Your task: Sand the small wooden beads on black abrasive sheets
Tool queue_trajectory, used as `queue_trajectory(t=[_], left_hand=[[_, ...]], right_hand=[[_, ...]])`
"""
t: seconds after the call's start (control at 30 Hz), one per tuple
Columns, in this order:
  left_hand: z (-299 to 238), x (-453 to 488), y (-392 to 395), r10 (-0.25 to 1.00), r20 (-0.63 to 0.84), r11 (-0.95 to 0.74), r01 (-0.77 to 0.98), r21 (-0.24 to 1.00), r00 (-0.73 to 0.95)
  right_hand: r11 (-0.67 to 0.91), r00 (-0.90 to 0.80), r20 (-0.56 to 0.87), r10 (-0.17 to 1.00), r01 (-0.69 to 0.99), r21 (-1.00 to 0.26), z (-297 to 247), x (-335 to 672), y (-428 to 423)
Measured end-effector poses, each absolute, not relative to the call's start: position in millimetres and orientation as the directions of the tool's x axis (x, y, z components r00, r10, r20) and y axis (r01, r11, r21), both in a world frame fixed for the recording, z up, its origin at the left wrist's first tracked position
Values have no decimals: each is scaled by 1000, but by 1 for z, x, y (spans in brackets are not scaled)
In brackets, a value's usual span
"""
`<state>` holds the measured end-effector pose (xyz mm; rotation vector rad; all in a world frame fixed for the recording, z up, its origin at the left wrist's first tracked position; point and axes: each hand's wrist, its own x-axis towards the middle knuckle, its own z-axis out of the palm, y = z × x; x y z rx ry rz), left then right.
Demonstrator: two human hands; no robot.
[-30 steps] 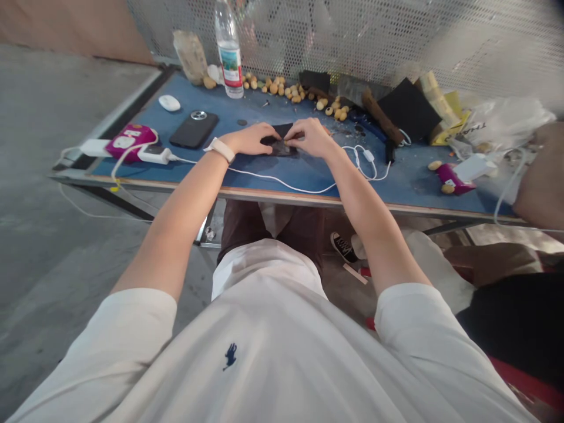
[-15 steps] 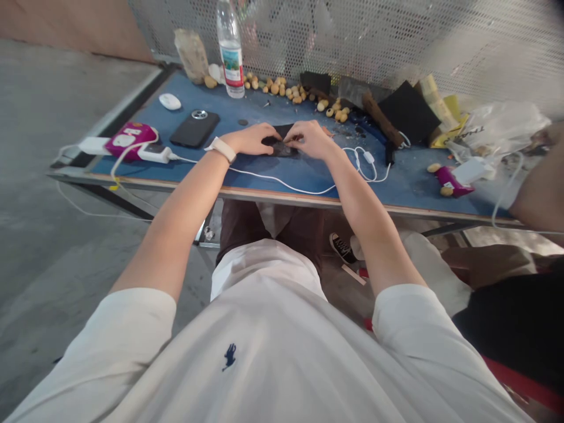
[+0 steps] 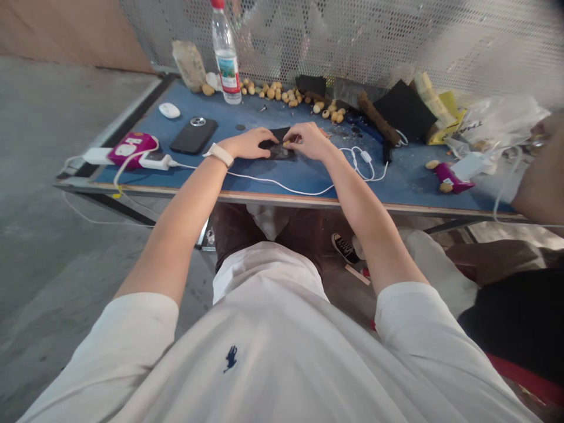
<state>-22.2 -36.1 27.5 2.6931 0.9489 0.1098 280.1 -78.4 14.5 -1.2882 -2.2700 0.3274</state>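
Both my hands rest on a small black sheet [image 3: 277, 151] lying on the blue table [image 3: 308, 176]. My left hand [image 3: 247, 143], with a white wristband, lies over the sheet's left side with its fingers curled down on it. My right hand [image 3: 307, 139] pinches a small tan bead [image 3: 286, 144] against the sheet. A white cable [image 3: 282, 184] runs across the table just in front of my wrists.
A black phone [image 3: 194, 134], white mouse [image 3: 169, 110], pink charger [image 3: 127, 147], water bottle [image 3: 224, 56], several tan beads [image 3: 282, 93], black sheets [image 3: 403, 108], a plastic bag [image 3: 497, 123]. Another person's arm [image 3: 540, 188] is at the right edge.
The view has tilted slightly, so the table sits a little higher. My hands stay on the black sheet; the right fingers have shifted a little at the bead.
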Motion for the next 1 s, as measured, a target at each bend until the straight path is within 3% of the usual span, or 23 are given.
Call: queue_trajectory(t=[0.2, 0.37, 0.57, 0.77, 1.0], left_hand=[[28, -22, -37, 624, -2, -746, 597, 297, 781], [24, -22, -35, 614, 7, -750, 581, 315, 789], [14, -22, -25, 625, 52, -749, 580, 321, 779], [19, -20, -31, 633, 18, -732, 591, 340, 774], [22, -20, -38, 649, 18, -714, 601, 358, 760]], right_hand=[[523, -436, 298, 849, 768, -368, 19, 278, -77], [555, -496, 251, 832, 743, -374, 24, 283, -82], [487, -412, 268, 871, 792, -368, 24, 279, -74], [510, -464, 214, 860, 768, -387, 29, 283, -84], [495, -390, 311, 867, 750, -439, 17, 278, -67]])
